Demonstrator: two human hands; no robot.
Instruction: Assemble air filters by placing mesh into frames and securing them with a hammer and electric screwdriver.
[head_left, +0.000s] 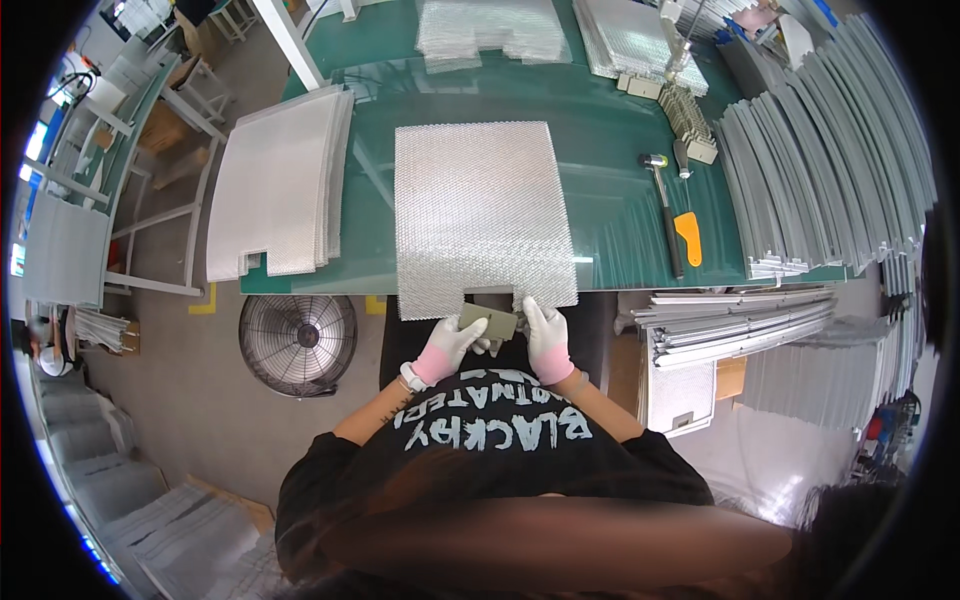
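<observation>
A silver honeycomb-mesh panel [482, 210] lies flat before me, its notched near edge overhanging the green table. My left hand [447, 348], in a white glove with a pink cuff, is closed on a small olive-beige rectangular block [489, 322] just below the notch. Beside the notch's right side, my right hand [546, 338], gloved alike, has its fingers pressed together against the panel's near edge. Whatever lies between those fingers is partly hidden. A dark piece shows between the two hands, too small to name.
Mesh panels are stacked at left [280, 185] and at the back [490, 28]. A hammer [667, 215], an orange-handled tool [688, 238] and a row of beige blocks [686, 120] lie right, beside many upright grey panels [820, 165]. A floor fan [298, 345] stands below left.
</observation>
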